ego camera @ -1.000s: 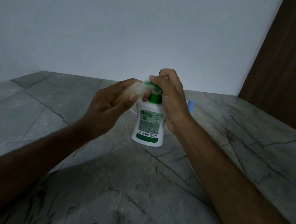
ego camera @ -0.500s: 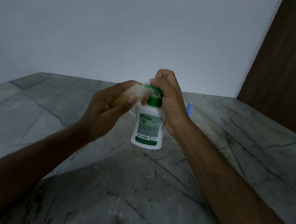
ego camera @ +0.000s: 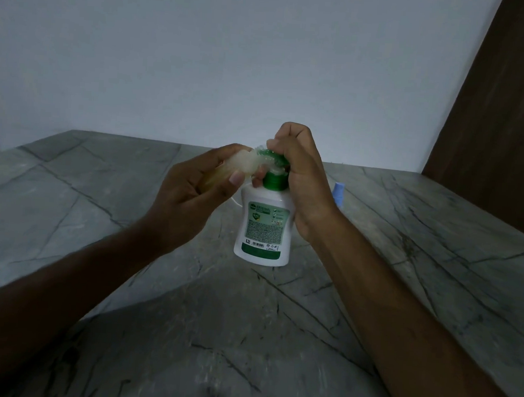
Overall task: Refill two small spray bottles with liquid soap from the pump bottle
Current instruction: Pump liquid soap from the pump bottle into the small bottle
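A white pump bottle (ego camera: 263,229) with a green label and green pump head stands on the marble table. My right hand (ego camera: 299,176) is wrapped over the pump head, fingers closed on it. My left hand (ego camera: 193,191) grips a small translucent spray bottle (ego camera: 241,163), tilted on its side with its open neck against the pump's spout. The bottle holds yellowish liquid. Most of its body is hidden by my fingers.
A small blue object (ego camera: 338,193), perhaps a cap or the second bottle, shows behind my right wrist. The grey marble table (ego camera: 98,249) runs back to a white wall. A dark wooden panel (ego camera: 503,136) stands at the right.
Both hands and the two bottles keep the same grip and pose. The view has shifted slightly; the pump bottle stays in place on the table.
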